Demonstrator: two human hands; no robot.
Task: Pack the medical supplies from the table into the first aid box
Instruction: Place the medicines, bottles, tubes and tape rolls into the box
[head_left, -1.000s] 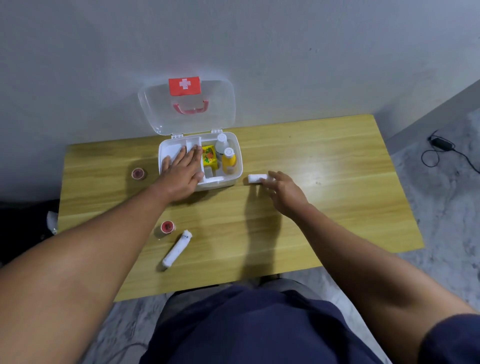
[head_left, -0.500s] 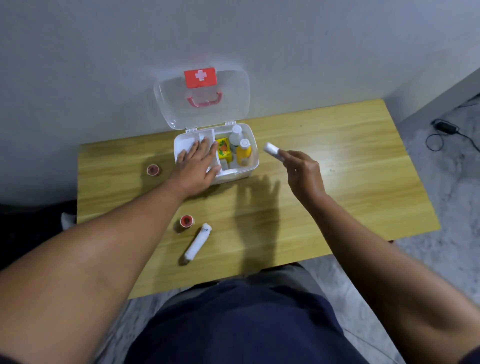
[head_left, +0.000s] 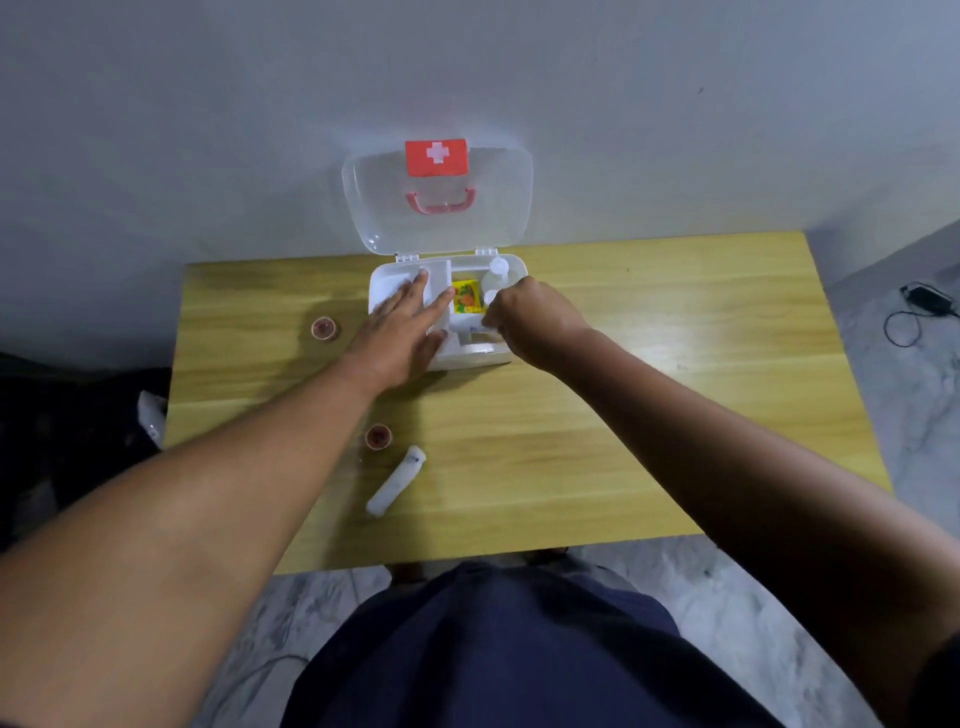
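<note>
- First aid box (head_left: 470, 358): white, open on the far middle of the desk (head_left: 649, 395), its clear lid (head_left: 498, 208) standing up against the wall with a red cross label and a red handle.
- Small white roll: half a second ago you held it in the air just right of the box; now your right hand (head_left: 530, 322) has come over the box's near right part. Only a blurred white bit (head_left: 475, 326) shows at the fingertips, so you cannot tell whether that grip pinches the roll or has let it go.
- Left hand (head_left: 400, 332): unchanged, lying flat with fingers spread over the box's left compartment.
- Box contents: a yellow printed packet (head_left: 466, 301) in the middle, and one clear bottle with a white cap (head_left: 496, 273) at the far right. The yellow bottle seen earlier is now hidden behind your right hand.
- Left on the desk, where they were: a long white roll (head_left: 397, 480) near the front edge, a small red-topped pot (head_left: 377, 436) just beside it, and a second pot (head_left: 324, 329) left of the box.
- Off the desk: a black cable (head_left: 919, 312) on the floor at right, cut off by the frame edge.
</note>
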